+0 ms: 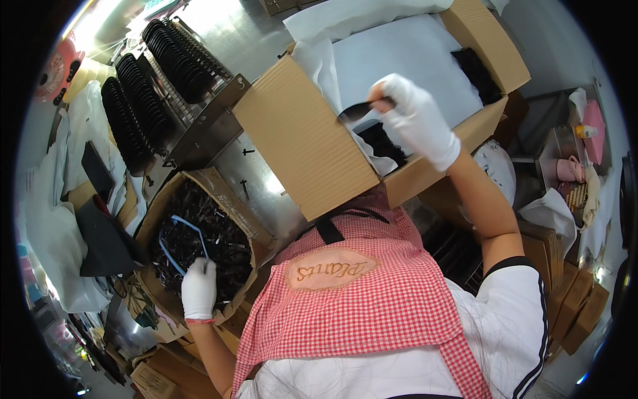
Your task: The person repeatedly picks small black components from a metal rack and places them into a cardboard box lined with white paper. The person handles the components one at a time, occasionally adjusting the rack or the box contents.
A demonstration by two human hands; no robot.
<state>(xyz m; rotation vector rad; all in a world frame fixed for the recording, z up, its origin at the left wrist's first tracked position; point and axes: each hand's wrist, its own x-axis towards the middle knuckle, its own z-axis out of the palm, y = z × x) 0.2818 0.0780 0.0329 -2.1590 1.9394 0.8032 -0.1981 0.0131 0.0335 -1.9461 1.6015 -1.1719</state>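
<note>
A thin, dark, curved piece [354,112] is grasped by the right hand [415,120] over the open carton's [299,133] left edge, one end hidden by fingers. Blue, two-legged tongs [171,257] are gripped by the left hand [200,289] above boxed black parts [226,246]. Racked black pieces [174,60] are kept along the worktop's [259,163] left side.

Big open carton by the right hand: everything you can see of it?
The carton is brown, corrugated-looking cardboard, open, skewed in front of the person. Its left flap spreads outward. White sheeting lies inside and over its far edge; dark bundles show at its right and near-left sides. The gloved right hand is over it, holding a dark curved piece; contact is unclear.
</note>
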